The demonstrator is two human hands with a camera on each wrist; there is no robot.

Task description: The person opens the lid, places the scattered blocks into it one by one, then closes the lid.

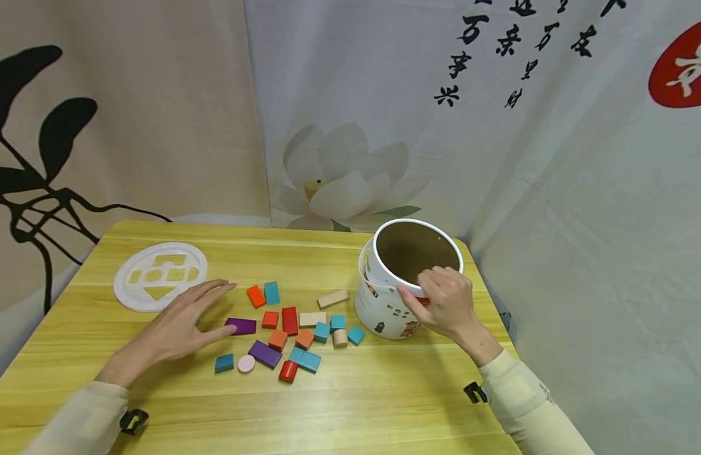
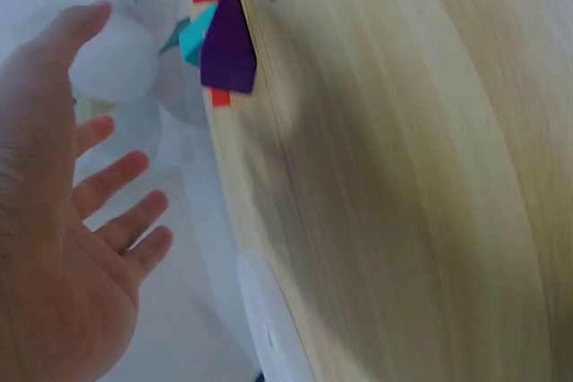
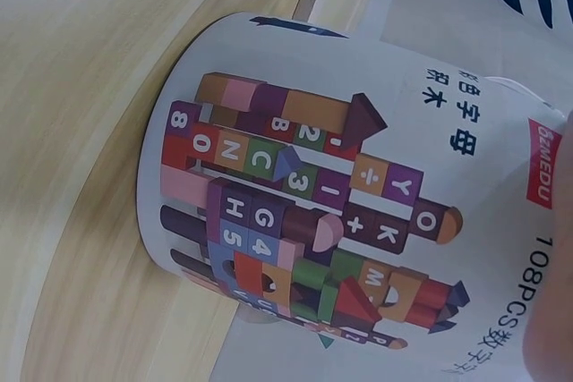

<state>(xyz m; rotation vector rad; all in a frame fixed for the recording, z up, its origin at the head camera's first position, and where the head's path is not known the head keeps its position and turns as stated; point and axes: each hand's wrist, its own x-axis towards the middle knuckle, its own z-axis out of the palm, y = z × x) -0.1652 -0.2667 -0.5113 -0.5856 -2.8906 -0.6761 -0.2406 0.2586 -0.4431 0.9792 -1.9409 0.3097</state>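
Observation:
My right hand (image 1: pixel 447 300) grips the near rim of a white toy-block bucket (image 1: pixel 384 316), its thumb on the outside wall and fingers over the rim. Printed block towers and lettering cover the bucket's side in the right wrist view. My left hand (image 1: pixel 180 325) hovers over the left of the table with fingers extended and nothing in its palm. Its thumb tip overlaps a purple block (image 1: pixel 245 326) in the head view. The left wrist view shows the fingers apart, to the left of a purple block (image 2: pixel 228 46).
Scattered blocks lie mid-table, among them a red block (image 1: pixel 290 321), a blue block (image 1: pixel 224 363), a pink disc (image 1: pixel 246 364) and a wooden block (image 1: pixel 333 299). A white shape-sorter lid (image 1: pixel 125 284) lies at the back left. A printed curtain (image 1: pixel 350 95) hangs behind the table (image 1: pixel 350 417).

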